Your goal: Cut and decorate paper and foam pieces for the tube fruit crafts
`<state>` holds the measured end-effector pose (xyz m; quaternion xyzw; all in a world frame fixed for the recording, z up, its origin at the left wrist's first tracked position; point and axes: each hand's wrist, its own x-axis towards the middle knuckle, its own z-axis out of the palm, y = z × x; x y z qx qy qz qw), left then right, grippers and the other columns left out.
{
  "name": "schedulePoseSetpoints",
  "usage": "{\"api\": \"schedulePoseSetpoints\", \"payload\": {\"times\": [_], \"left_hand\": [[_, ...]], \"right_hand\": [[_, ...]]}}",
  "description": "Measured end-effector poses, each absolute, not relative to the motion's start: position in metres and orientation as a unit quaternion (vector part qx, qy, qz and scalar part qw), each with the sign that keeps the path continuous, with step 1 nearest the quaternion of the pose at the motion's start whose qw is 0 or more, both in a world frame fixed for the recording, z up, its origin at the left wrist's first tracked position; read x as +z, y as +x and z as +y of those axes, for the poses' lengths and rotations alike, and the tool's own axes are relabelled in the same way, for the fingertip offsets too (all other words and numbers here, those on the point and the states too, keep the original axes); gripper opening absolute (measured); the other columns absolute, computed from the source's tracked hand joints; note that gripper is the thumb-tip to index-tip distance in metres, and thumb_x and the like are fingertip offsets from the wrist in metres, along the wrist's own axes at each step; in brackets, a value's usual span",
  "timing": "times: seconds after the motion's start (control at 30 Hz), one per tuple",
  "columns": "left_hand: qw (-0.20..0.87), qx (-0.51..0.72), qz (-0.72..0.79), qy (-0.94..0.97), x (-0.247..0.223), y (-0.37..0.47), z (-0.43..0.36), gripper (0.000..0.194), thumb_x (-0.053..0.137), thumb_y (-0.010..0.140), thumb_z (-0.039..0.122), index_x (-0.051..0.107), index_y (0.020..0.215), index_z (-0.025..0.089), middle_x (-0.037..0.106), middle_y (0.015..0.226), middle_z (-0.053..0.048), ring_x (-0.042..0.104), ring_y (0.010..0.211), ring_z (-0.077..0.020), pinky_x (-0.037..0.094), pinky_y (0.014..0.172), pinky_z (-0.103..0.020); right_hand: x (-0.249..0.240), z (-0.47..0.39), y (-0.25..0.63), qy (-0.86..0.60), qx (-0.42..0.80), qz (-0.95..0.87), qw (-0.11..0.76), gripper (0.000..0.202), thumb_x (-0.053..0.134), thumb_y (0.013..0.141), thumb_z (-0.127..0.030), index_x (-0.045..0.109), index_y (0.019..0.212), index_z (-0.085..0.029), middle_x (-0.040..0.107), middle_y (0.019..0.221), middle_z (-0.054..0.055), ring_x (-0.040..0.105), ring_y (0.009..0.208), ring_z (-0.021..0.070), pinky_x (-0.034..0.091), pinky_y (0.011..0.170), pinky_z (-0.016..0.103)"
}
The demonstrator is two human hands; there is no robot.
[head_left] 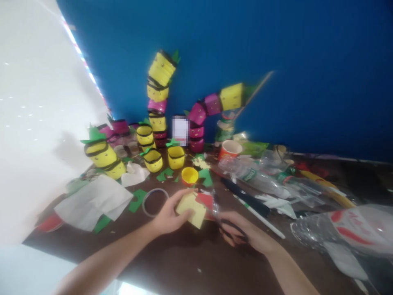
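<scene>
My left hand (173, 214) is closed on a pale yellow sheet of paper or foam (196, 211), thumb on top. A red piece (205, 200) shows just behind the sheet's right side; whether the two are joined I cannot tell. In my right hand (238, 230) is a pair of scissors (227, 225), my fingers through the dark handles. Its blades (215, 201) point away from me, beside the red piece. Just beyond my hands stand a small yellow cup (189, 176) and a green scrap (205, 177).
A tape ring (145, 203) and white paper (95, 200) lie left. Yellow cups with green tops (152, 160) stand behind, below stacked yellow and magenta cups (157, 92) against the blue wall. Plastic bottles (260, 178), a dark-handled tool (244, 196) and a white stick (260, 217) are right.
</scene>
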<state>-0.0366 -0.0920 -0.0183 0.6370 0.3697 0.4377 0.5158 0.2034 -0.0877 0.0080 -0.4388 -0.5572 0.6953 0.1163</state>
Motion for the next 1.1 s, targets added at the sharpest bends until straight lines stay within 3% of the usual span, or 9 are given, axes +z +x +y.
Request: {"api": "schedulePoseSetpoints", "payload": {"times": [0.2,0.43,0.93,1.1], "left_hand": [[0.518,0.431,0.363,0.643,-0.014,-0.036,-0.092,0.046,0.056,0.078,0.018,0.045,0.123,0.019,0.053,0.122,-0.009,0.055,0.104,-0.0197,0.047,0.087,-0.029],[0.503,0.411,0.372,0.663,-0.011,-0.037,-0.094,0.048,0.055,0.078,0.017,0.044,0.125,0.019,0.053,0.123,-0.009,0.055,0.104,-0.0205,0.047,0.086,-0.029],[0.509,0.410,0.374,0.658,-0.013,-0.037,-0.094,0.048,0.055,0.078,0.018,0.045,0.124,0.019,0.053,0.123,-0.009,0.055,0.104,-0.0206,0.048,0.086,-0.030],[0.512,0.410,0.375,0.655,-0.012,-0.037,-0.094,0.047,0.055,0.078,0.019,0.044,0.125,0.020,0.052,0.125,-0.010,0.054,0.105,-0.0214,0.048,0.086,-0.031]], "right_hand": [[0.006,-0.093,0.203,-0.457,0.677,-0.556,0.153,0.043,0.054,0.070,-0.060,0.048,0.071,-0.017,0.048,0.050,-0.004,0.033,0.041,0.0054,0.013,0.040,0.020],[0.005,-0.088,0.206,-0.441,0.713,-0.537,0.095,0.044,0.058,0.067,-0.059,0.050,0.077,-0.016,0.050,0.050,-0.004,0.034,0.041,0.0054,0.016,0.040,0.019],[0.003,-0.086,0.206,-0.430,0.716,-0.542,0.091,0.038,0.056,0.072,-0.053,0.050,0.075,-0.016,0.047,0.049,-0.005,0.037,0.042,0.0063,0.019,0.042,0.019],[-0.002,-0.087,0.207,-0.436,0.719,-0.529,0.113,0.040,0.057,0.072,-0.053,0.052,0.086,-0.016,0.041,0.047,-0.007,0.039,0.044,0.0084,0.021,0.044,0.020]]}}
